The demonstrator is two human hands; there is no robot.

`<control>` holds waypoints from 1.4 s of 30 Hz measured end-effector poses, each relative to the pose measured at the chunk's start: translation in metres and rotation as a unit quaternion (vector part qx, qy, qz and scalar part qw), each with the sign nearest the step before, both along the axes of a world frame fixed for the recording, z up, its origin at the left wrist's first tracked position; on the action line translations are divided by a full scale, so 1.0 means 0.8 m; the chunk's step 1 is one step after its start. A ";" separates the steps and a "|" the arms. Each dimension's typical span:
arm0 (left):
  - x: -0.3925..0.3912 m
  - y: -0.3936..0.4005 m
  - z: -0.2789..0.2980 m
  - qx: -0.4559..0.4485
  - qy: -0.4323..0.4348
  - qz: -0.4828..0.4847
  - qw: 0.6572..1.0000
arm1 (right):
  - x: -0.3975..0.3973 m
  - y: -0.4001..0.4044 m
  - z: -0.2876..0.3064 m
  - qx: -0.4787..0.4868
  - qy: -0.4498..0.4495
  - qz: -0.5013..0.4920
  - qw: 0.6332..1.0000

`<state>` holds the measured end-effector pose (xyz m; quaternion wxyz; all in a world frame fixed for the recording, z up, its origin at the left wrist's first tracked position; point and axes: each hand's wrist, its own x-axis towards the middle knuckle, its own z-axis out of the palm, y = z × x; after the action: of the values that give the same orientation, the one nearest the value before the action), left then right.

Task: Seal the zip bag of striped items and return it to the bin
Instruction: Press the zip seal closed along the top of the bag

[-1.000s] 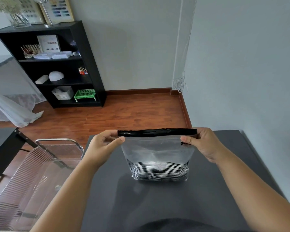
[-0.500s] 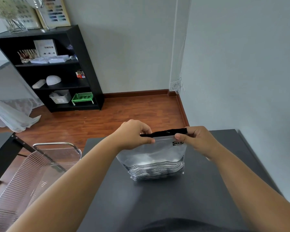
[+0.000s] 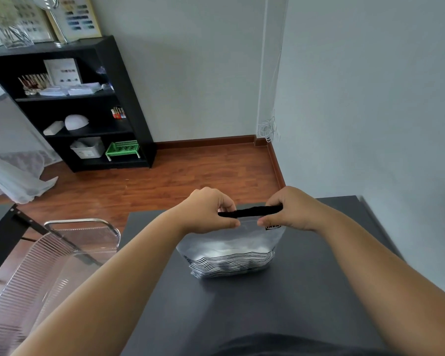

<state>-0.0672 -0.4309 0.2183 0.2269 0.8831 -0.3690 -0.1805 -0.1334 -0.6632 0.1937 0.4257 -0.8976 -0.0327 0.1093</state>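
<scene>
A clear zip bag (image 3: 229, 249) with a black zip strip (image 3: 249, 211) along its top stands upright on the dark table (image 3: 280, 304). Black-and-white striped items (image 3: 229, 264) fill its lower part. My left hand (image 3: 207, 210) pinches the strip left of its middle. My right hand (image 3: 290, 209) pinches the strip's right end, above a small black label. The two hands are close together, with a short length of strip showing between them. A clear ribbed plastic bin (image 3: 62, 255) stands to the left of the table, below its level.
A black shelf unit (image 3: 123, 98) with small items stands against the far wall across a wooden floor (image 3: 190, 173). A grey wall (image 3: 370, 111) runs close along the table's right side. A dark bar (image 3: 0, 235) crosses at far left.
My left hand has slid rightward along the zip strip from its left end toward my right hand. The bag's top has narrowed between the hands; the bag stays on the table.
</scene>
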 end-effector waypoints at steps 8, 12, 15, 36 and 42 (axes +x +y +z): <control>0.009 0.031 0.002 0.045 0.033 0.025 0.998 | 0.008 -0.008 -0.009 0.062 0.005 0.028 0.998; 0.015 0.062 -0.003 0.049 0.041 0.058 0.996 | 0.006 -0.016 -0.011 0.042 0.042 0.000 0.998; 0.012 0.062 -0.008 0.021 0.008 0.072 0.997 | 0.014 -0.002 0.001 -0.063 0.046 0.026 0.997; 0.006 0.089 -0.059 -0.221 0.058 0.194 0.954 | 0.045 0.027 0.012 -0.042 0.080 0.088 0.992; -0.001 0.075 -0.061 -0.229 0.023 0.187 0.955 | 0.055 0.049 0.018 -0.053 0.034 0.096 0.993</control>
<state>-0.0684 -0.3706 0.1695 0.4609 0.8564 -0.2233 -0.0662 -0.0897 -0.6242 0.2079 0.3657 -0.9075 -0.0987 0.1815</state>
